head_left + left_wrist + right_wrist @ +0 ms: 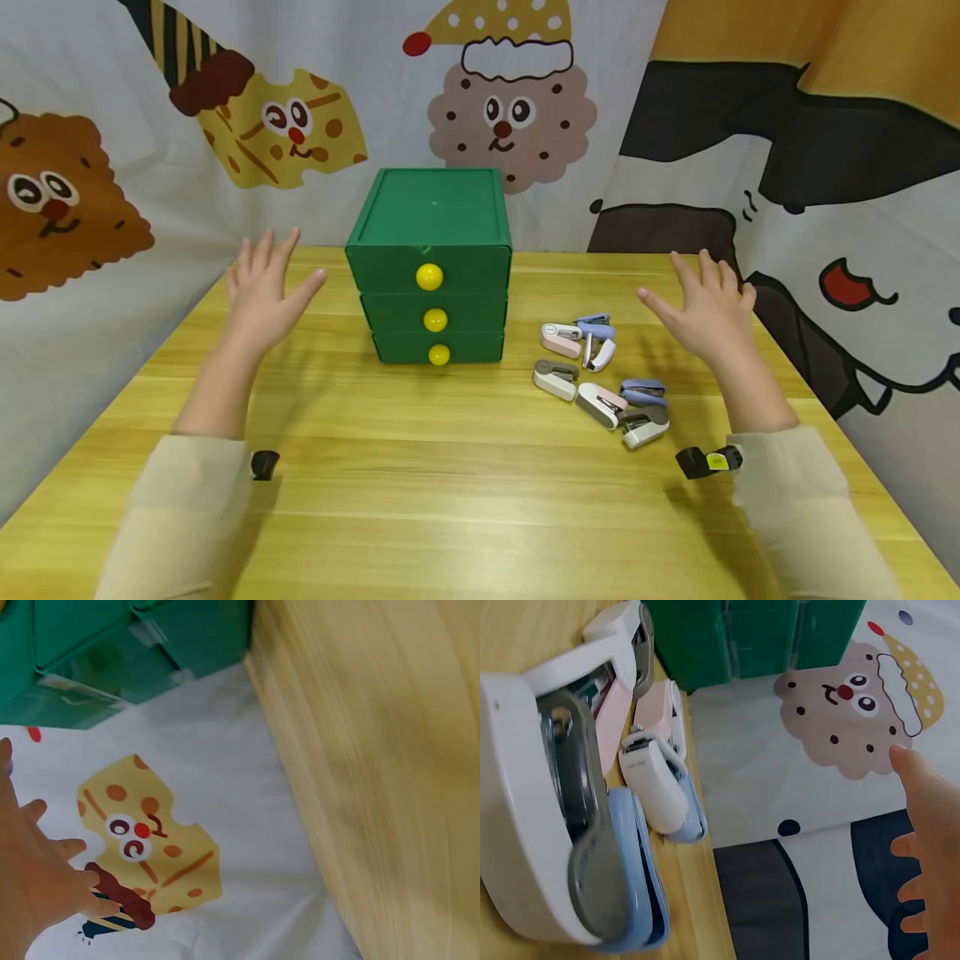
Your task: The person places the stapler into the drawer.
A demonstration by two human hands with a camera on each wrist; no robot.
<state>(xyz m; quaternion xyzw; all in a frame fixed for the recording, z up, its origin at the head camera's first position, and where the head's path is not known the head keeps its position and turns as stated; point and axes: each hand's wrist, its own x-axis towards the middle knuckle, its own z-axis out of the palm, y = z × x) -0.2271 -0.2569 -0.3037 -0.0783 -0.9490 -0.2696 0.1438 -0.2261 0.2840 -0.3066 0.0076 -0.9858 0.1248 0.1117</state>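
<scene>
My left hand (262, 300) is held over the left side of the table with its fingers spread, holding nothing. On the other side my right hand (708, 312) hovers with spread fingers, also holding nothing. Between them stands a green drawer box (431, 267) with three drawers, all closed, each with a yellow round knob (429, 277). Right of it, nearer my right hand, lie several small staplers in white, pink, blue and grey, among them a grey-and-white stapler (555, 380) and a blue stapler (643, 392). In the right wrist view a white-and-grey stapler (525, 810) looms close.
The wooden table (420, 500) reaches back to a cloth backdrop (390, 67) printed with cartoon biscuits and cheese, which also hangs along both sides. Each wrist wears a small black camera, such as the right wrist camera (705, 462).
</scene>
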